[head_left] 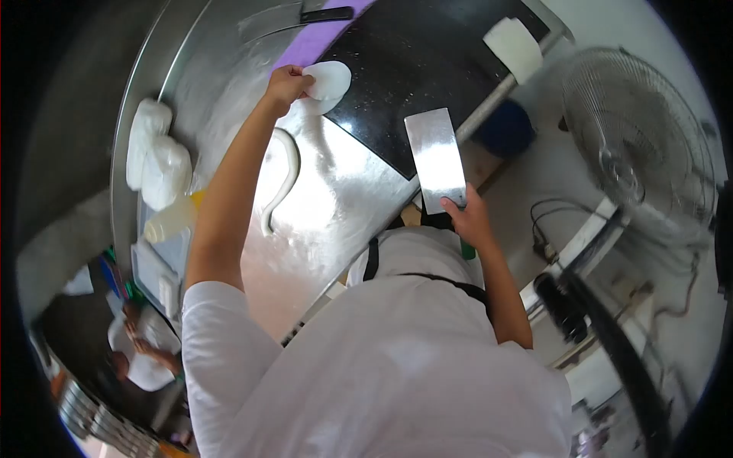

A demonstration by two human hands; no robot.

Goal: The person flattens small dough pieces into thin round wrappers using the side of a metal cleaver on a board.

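Observation:
My left hand (288,86) pinches the edge of a thin round dough wrapper (330,79) over the corner of the black board (397,84). Part of another pale round shape shows just below that wrapper. In my right hand (469,217) is a cleaver (437,156) with a broad, shiny rectangular blade, held near the board's front edge. Its handle is mostly hidden by my fingers. A thin, curved rope of white dough (290,179) lies on the steel table (321,195), to the right of my left forearm.
At the far side, a knife with a black handle (327,14) lies across a purple strip (317,38). A folded white cloth (513,49) sits on the board's right edge. White bags (164,164) and a bottle (169,220) stand left. A fan (637,126) stands right; another person (149,343) is lower left.

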